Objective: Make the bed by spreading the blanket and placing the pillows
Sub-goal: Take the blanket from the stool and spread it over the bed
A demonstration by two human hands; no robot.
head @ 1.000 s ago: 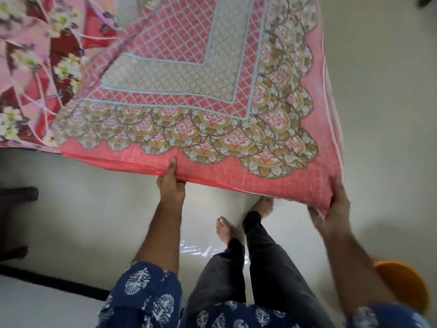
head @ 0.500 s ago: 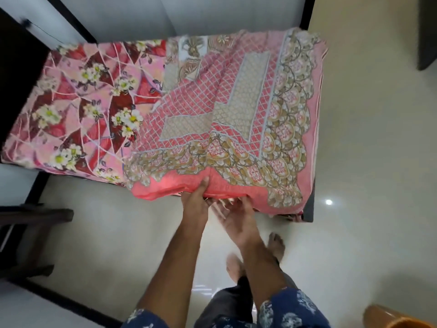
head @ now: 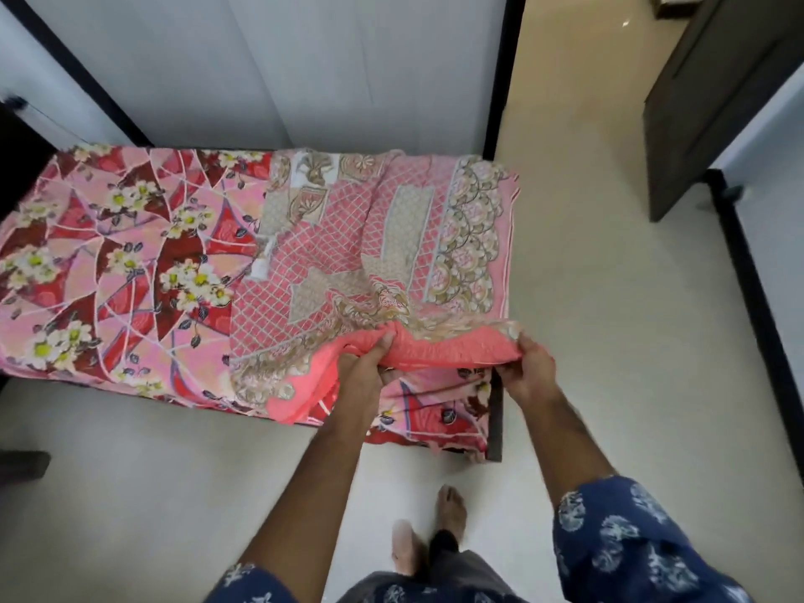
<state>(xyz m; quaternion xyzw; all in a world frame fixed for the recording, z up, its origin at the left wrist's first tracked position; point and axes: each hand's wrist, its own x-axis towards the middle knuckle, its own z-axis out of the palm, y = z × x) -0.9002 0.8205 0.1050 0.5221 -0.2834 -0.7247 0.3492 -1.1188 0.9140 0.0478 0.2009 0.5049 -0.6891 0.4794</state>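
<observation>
A pink blanket [head: 348,263] with a lattice pattern and gold scalloped border lies folded and bunched on the right half of the bed. The bed wears a red and pink floral sheet [head: 108,263]. My left hand [head: 365,367] grips the blanket's coral near edge from below, where the cloth is gathered. My right hand [head: 528,367] holds the same edge further right, near the bed's corner. The edge is lifted a little off the sheet. No pillow is in view.
The bed's dark frame [head: 496,424] shows at the near right corner. A pale wall [head: 269,67] runs behind the bed. A dark cabinet [head: 705,106] stands at the far right. My bare feet [head: 435,533] stand on the light floor.
The blanket went from held up in front of me to lying on the bed. My hands came together at its near edge, then the right hand moved out to the right corner.
</observation>
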